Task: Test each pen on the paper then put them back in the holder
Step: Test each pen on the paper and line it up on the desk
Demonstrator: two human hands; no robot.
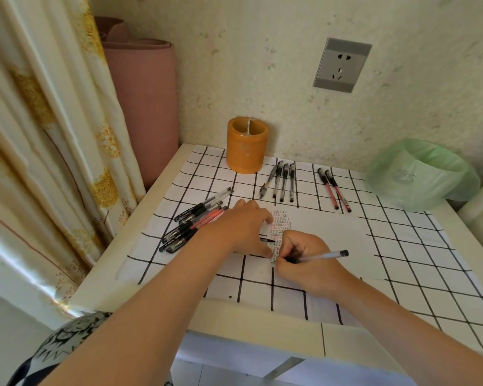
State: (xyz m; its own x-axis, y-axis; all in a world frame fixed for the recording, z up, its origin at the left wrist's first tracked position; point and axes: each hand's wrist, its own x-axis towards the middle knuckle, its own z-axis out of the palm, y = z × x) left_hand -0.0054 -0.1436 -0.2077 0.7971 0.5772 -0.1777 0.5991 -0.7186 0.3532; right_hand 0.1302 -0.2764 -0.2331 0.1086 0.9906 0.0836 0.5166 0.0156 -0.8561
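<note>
Tip of pen [324, 256] in R hand [304, 260] hidden behind curled fingers; contact w/ paper [332, 232] can't be told. Rows of red & black marks [280, 221] too small to read. L hand [243, 227] covers some marks and one end of several pens in pen pile [195, 221].

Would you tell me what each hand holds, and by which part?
The right hand grips a clear pen near its writing tip; the left hand holds nothing, pressing the paper.

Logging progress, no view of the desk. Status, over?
Right hand grips pen, tip down on paper. Left hand flat, pressing paper. Holder shows no pens; loose pens lie in three groups. Nothing in the way.
</note>
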